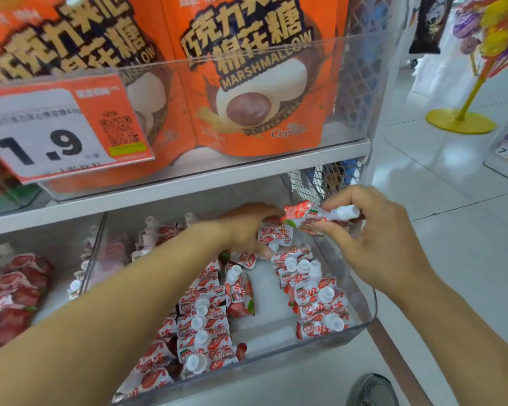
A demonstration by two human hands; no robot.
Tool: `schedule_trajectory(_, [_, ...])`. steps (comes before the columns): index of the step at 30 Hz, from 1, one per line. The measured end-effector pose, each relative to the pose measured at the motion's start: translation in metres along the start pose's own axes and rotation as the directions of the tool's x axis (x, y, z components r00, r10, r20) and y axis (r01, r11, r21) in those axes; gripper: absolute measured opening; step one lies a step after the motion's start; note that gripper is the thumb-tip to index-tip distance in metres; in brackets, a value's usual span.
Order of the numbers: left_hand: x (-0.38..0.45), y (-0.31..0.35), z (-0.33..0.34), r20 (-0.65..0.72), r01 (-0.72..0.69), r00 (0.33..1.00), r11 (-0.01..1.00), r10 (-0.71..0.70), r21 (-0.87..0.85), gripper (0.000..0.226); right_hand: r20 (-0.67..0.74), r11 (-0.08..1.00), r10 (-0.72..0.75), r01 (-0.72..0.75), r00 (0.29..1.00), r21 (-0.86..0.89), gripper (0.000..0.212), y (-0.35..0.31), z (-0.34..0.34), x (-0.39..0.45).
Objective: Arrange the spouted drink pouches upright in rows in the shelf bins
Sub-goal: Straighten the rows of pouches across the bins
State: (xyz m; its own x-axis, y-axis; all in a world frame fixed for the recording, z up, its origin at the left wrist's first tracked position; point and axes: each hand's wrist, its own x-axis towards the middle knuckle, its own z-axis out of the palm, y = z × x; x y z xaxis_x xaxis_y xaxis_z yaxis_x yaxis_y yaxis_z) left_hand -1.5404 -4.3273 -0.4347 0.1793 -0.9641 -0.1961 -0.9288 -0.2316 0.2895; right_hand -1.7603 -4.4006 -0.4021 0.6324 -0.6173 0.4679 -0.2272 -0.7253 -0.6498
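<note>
Left bin: held red pouches behind its clear wall.
Left hand: fingers grasped a pouch at the rear of the right bin.
Rows of pouches: stood caps up in that bin.
Right hand: fingers pinched a sideways pouch above the bin.

Above the grip, orange marshmallow bags stand on the upper shelf behind a clear front panel, and a price tag reading 1.9 hangs up and to the left. Off to the upper right, a yellow display stand rests on the white tiled floor. A dark shoe shows well below the grip.
</note>
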Motion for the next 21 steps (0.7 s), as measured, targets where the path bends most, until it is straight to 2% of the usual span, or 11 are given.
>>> schedule_trajectory(4, [0.007,-0.004,0.0,0.119,0.015,0.993,0.999,-0.02,0.042,0.081,-0.006,1.0,0.018,-0.018,1.0,-0.001,0.022,0.004,0.0,0.0])
schedule_trajectory(10, [0.016,-0.009,0.017,-0.067,-0.052,0.996,0.997,0.056,0.064,0.066,0.009,0.999,0.041,-0.041,0.999,0.023,0.023,0.005,-0.002,-0.001])
schedule_trajectory(18, [0.017,-0.014,0.023,-0.161,-0.137,0.979,0.988,0.123,-0.076,0.033,0.009,1.0,0.02,-0.02,1.0,-0.002,0.024,0.006,0.002,0.0])
schedule_trajectory(21, [0.016,-0.008,0.018,-0.237,-0.13,0.966,0.988,0.107,-0.085,0.04,0.0,1.0,0.017,-0.017,1.0,-0.004,0.026,0.005,0.002,0.0])
